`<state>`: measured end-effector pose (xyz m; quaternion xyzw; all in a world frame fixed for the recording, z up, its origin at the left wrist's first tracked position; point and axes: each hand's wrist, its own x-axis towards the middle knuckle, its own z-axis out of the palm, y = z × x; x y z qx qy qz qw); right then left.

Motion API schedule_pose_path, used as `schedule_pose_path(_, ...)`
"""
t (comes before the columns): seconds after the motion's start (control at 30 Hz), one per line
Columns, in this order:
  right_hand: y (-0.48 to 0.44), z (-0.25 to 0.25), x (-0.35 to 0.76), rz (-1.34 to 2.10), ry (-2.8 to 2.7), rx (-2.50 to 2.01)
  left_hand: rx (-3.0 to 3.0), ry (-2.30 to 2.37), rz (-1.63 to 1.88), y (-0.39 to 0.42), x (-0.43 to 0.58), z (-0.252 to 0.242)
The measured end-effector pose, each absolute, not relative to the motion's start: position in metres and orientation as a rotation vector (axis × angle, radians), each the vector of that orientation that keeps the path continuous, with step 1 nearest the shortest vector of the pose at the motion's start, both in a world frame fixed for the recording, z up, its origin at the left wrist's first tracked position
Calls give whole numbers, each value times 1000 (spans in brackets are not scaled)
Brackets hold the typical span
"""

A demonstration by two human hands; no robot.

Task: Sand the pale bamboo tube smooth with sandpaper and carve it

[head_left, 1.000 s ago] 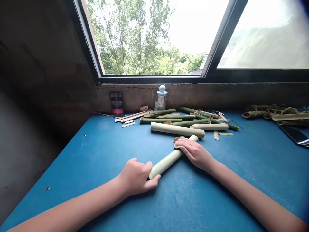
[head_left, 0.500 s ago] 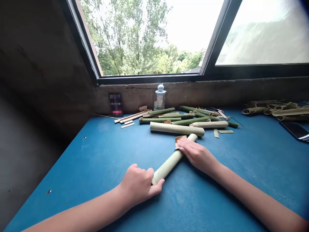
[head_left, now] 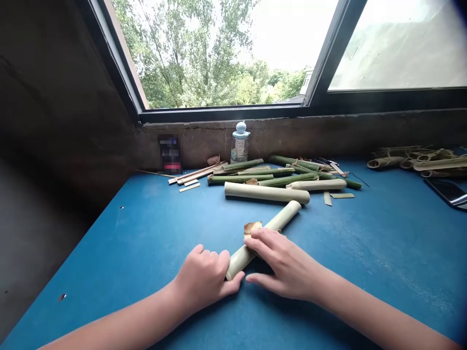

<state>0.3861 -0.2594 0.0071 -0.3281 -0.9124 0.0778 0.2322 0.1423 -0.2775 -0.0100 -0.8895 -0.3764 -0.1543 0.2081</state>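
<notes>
A pale peeled bamboo tube (head_left: 282, 218) lies slantwise on the blue table (head_left: 328, 253), its near end in my left hand (head_left: 202, 279), whose fingers wrap over it. My right hand (head_left: 282, 265) sits across the tube's middle, fingers on top and thumb spread towards the near end. A dry brown husk scrap (head_left: 252, 228) lies against the tube at my right fingertips. Just beyond the far end rests a second pale tube (head_left: 266, 193), not touching it.
Behind lie a pile of green bamboo lengths (head_left: 251, 178), a third pale tube (head_left: 317, 184) and thin wooden strips (head_left: 191, 178). A plastic bottle (head_left: 240, 143) stands at the wall. Bundled bamboo pieces (head_left: 416, 163) and a phone (head_left: 447, 191) sit to the right.
My right hand has slid down the tube towards my left hand, and the husk scrap has shifted with it. My left hand remains at the near end. The view has tilted slightly.
</notes>
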Motion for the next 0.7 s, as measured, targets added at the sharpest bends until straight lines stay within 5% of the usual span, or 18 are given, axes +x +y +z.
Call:
schedule_pose_path(0.4,-194,-24,452,200,-2424,-851,-2595,-1082,-386,-272,137,-14)
schedule_pose_path(0.7,-223,-23,390,395,-2452,-499,-2601,-1079,-413,-271,137,-17)
